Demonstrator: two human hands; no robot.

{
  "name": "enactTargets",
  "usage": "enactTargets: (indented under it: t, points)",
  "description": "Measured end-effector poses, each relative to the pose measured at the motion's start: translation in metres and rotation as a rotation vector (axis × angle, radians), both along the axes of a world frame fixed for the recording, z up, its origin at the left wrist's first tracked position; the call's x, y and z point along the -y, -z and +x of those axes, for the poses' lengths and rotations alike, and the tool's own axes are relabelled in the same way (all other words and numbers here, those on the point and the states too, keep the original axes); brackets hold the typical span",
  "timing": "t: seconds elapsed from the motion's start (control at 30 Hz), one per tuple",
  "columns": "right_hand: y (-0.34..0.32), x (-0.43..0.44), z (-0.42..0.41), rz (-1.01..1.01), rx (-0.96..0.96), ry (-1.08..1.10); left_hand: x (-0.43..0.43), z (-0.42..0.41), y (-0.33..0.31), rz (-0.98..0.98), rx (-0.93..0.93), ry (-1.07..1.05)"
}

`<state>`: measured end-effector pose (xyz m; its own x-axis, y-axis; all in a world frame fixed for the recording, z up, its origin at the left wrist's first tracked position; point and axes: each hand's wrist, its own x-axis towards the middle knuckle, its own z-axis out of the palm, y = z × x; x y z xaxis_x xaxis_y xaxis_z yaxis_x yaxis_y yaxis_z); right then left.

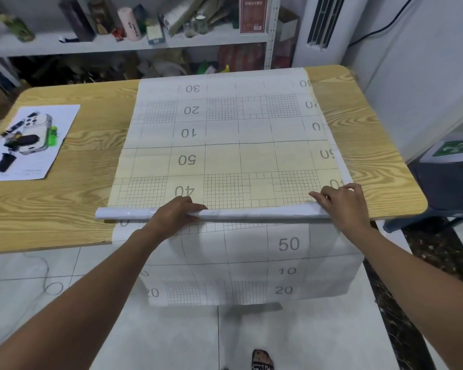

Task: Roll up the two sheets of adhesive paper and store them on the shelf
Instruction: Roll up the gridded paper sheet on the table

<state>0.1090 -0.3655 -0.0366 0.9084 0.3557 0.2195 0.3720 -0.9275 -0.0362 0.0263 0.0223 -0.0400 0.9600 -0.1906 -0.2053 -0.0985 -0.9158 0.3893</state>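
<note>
Two sheets of adhesive paper lie grid side up, stacked on the wooden table [64,188]. The upper sheet [225,145] stretches from the near edge to the far edge. Its near end is curled into a thin white roll [126,212] along the table's front edge. My left hand [175,212] grips the roll near its middle, fingers curled over it. My right hand [340,201] holds the roll's right end, fingers resting on top. The lower sheet [251,263] hangs over the front edge toward the floor. The shelf [134,44] stands behind the table.
A printed page [30,142] with photos of phones lies on the table's left side. The shelf is crowded with bottles, boxes and bags. A dark stool [447,188] with a green sign stands at the right. A thin cable lies on the tiled floor [305,337].
</note>
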Motion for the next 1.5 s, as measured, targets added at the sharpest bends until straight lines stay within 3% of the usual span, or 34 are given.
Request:
enactTargets:
  t: [0.1,0.3,0.63,0.83,0.97,1.17,1.3,1.5]
  points:
    - [0.002,0.0,-0.006,0.05,0.025,-0.051,-0.001,0.001,0.001,0.009,-0.009,-0.001]
    - [0.006,0.0,-0.013,0.166,-0.201,-0.154,0.0,0.004,-0.003,-0.006,-0.067,-0.01]
    - [-0.003,0.0,-0.009,0.212,-0.376,-0.037,0.001,0.006,-0.002,-0.044,-0.113,-0.018]
    - [0.0,0.007,-0.001,0.216,-0.333,-0.083,0.001,0.001,0.003,-0.131,-0.03,-0.031]
    - [-0.003,0.006,-0.002,0.215,-0.442,-0.026,0.002,0.005,-0.001,-0.277,-0.126,-0.189]
    - [-0.003,0.003,0.003,0.062,-0.482,-0.055,0.003,0.008,-0.004,-0.293,-0.18,-0.206]
    - [-0.001,0.001,0.006,-0.058,-0.508,-0.062,0.006,0.011,0.0,-0.184,-0.143,-0.176]
    - [0.003,-0.005,0.012,-0.217,-0.298,-0.163,0.006,0.011,0.002,-0.105,-0.038,-0.101]
